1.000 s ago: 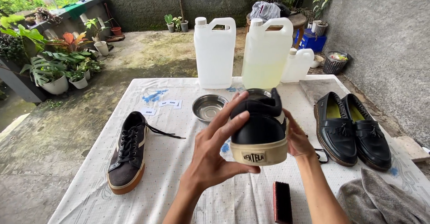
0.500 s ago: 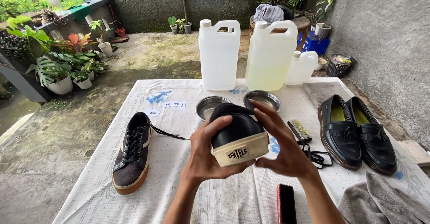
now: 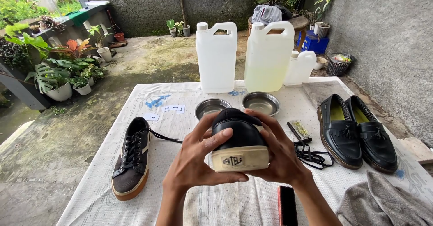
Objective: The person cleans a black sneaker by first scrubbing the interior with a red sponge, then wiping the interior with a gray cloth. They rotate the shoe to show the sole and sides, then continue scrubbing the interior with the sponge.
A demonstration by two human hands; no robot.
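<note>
Both hands, left hand (image 3: 196,163) and right hand (image 3: 279,156), clasped a black sneaker (image 3: 239,140) heel-first above the table's (image 3: 216,208) near edge.

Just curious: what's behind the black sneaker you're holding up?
Behind the black sneaker sit two steel bowls and, farther back, two jugs. The sneaker hides the near part of one bowl and the tablecloth beneath.

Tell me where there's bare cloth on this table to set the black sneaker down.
Both hands, left hand and right hand, hold the black sneaker with cream sole. Bare white patterned tablecloth lies between the brown lace-up sneaker and your forearms. Crowded: the two steel bowls, black laces, black leather loafers, grey cloth.
</note>
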